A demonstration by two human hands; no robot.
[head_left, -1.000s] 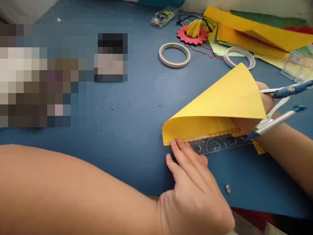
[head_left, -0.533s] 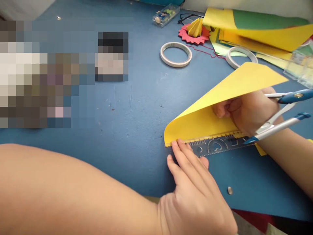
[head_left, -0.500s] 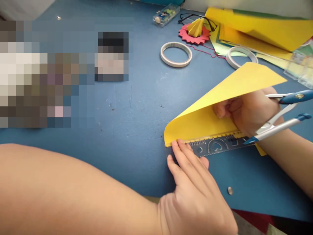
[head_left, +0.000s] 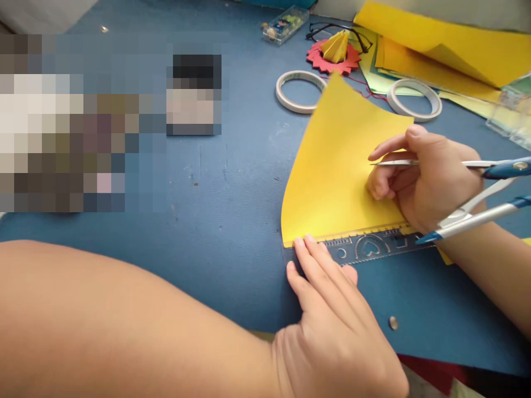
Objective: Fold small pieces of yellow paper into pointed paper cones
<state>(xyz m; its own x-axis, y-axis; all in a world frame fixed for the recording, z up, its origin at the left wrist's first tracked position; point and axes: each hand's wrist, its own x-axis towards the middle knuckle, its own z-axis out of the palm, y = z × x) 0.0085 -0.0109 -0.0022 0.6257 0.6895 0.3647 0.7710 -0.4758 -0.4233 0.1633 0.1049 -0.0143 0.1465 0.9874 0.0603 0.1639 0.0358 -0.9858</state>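
Blue bench, surface scuffed; its left side is partly obscured by pixelated patches.

Item: one yellow sheet, on the right half of the bench. Near edge running left to right along the ruler; body curling up, with one raised corner pointing to the far side. Small yellow corner visible past the ruler's right end.

Item: one clear ruler, overlapping the near edge of the sheet. Long axis crosswise, right end slightly farther away than the left; scale side toward the sheet.

Item: one compass, white and blue. Hinge to the right; needle leg pointing left above the sheet, silver leg slanting down and left, its blue tip by the ruler's right part.

Hands, two. Left hand: palm down, fingers extended and slightly spread, fingertips on the ruler's left part. Right hand: fingers curled over the sheet, gripping the compass around its needle leg.

Surroundings: two tape rolls, beyond the sheet; red paper ring with a yellow paper cone at its centre; glasses; clear box; coloured papers, far right; small metal piece, near side.
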